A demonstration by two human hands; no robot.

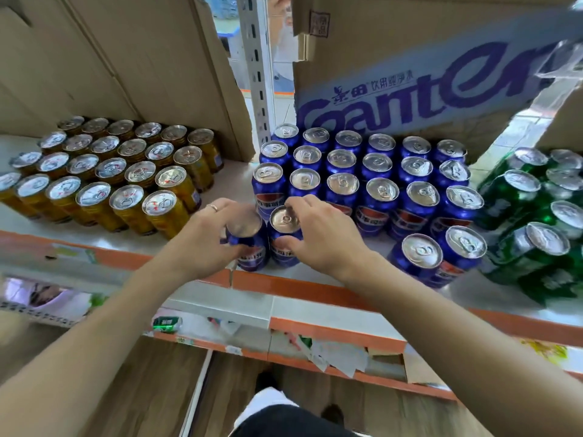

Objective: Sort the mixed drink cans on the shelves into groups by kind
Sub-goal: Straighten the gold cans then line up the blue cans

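1. Blue cans (375,184) fill the middle of the shelf (233,181), between gold cans (104,171) and green cans (530,216).
2. Left hand (202,238) grips a tilted can (249,252) at the front edge; right hand (321,238) grips the upright can (285,219) touching it.
3. A clumsy release (so near the lip) could drop either.

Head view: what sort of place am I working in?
Likely a small shop or its stockroom: orange-edged shelving, massed gold cans, blue cans and green cans grouped by kind, and a Ganten carton above.
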